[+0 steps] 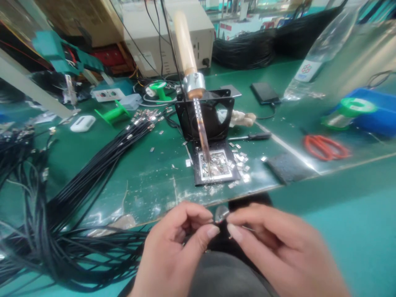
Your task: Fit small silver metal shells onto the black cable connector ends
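Observation:
My left hand [176, 243] and my right hand [278, 247] meet at the near edge of the bench, fingers pinched together on a small silvery metal piece [221, 213] at the end of a black cable. Both hands are closed in a pinch. Straight ahead, a soldering iron [193, 82] with a wooden handle stands tilted, its tip resting in a small black tray of solder [215, 167]. A black fan frame [206, 115] stands behind it. Small metal clips [239, 159] lie scattered around the tray.
A large bundle of black cables [77, 189] with metal ends spreads over the left of the green bench. Red-handled scissors [324, 147], a dark sponge pad [286, 167], a screwdriver [252, 136], a phone [265, 93], green solder spools [159, 88] and a plastic bottle [321, 49] lie further back.

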The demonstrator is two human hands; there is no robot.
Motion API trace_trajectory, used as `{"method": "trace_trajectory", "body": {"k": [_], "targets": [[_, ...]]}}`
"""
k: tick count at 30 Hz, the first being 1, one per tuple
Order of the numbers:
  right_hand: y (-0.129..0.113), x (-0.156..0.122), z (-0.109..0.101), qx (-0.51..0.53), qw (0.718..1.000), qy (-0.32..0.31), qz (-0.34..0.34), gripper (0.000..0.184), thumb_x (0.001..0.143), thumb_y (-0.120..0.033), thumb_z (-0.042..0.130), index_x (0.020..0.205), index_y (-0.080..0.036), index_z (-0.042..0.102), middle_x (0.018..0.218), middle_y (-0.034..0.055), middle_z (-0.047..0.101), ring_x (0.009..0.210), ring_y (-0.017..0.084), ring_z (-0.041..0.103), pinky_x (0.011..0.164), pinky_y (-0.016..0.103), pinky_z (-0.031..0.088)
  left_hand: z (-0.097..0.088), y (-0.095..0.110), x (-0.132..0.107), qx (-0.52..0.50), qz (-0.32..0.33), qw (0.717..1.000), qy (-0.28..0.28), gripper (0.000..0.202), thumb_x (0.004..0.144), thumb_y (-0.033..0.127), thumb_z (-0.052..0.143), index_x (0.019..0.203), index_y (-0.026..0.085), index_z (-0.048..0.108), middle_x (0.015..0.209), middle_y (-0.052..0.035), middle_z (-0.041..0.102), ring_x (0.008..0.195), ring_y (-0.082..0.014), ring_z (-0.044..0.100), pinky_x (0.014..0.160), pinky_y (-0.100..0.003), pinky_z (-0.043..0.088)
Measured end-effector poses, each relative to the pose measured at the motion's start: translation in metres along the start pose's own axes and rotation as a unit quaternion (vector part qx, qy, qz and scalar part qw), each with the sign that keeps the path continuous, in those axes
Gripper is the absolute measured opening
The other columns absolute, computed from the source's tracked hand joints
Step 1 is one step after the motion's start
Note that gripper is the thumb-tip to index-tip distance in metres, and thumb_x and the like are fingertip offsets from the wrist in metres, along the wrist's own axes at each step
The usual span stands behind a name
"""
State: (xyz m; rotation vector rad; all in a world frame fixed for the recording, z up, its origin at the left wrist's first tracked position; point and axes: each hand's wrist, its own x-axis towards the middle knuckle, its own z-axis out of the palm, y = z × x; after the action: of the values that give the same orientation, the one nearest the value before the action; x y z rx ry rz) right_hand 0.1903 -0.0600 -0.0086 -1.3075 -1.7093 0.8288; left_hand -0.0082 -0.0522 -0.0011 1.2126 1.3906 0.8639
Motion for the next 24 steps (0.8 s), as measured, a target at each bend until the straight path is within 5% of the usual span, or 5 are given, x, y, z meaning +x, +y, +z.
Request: {"method": "trace_trajectory", "body": {"k": [14, 24], "targets": [[0.001, -0.003, -0.002, -0.072, 0.997, -0.025, -0.027, 0.011, 0.098, -0.023, 0.069, 0.095, -0.028, 0.078, 0.057, -0.0090, 0.054, 0.045, 0.010, 0.052, 0.043, 0.021, 0.040, 0.007, -0.008, -0.010, 0.126, 0.166, 0.976, 0.055, 0.014, 0.090, 0.014, 0.076, 0.086, 0.027, 0.077, 0.080, 0.0013, 0.076, 0.074, -0.0156, 0.070, 0.071, -0.022, 0.054], [0.003, -0.001, -0.009, -0.098, 0.992, -0.073, -0.043, 0.010, 0.098, -0.020, 0.066, 0.096, -0.026, 0.074, 0.058, -0.0084, 0.057, 0.047, 0.010, 0.054, 0.046, 0.020, 0.042, 0.007, -0.009, -0.010, 0.179, 0.232, 0.955, 0.046, 0.021, 0.090, 0.006, 0.073, 0.085, 0.026, 0.077, 0.079, 0.0008, 0.080, 0.069, -0.0155, 0.073, 0.069, -0.022, 0.054]]}}
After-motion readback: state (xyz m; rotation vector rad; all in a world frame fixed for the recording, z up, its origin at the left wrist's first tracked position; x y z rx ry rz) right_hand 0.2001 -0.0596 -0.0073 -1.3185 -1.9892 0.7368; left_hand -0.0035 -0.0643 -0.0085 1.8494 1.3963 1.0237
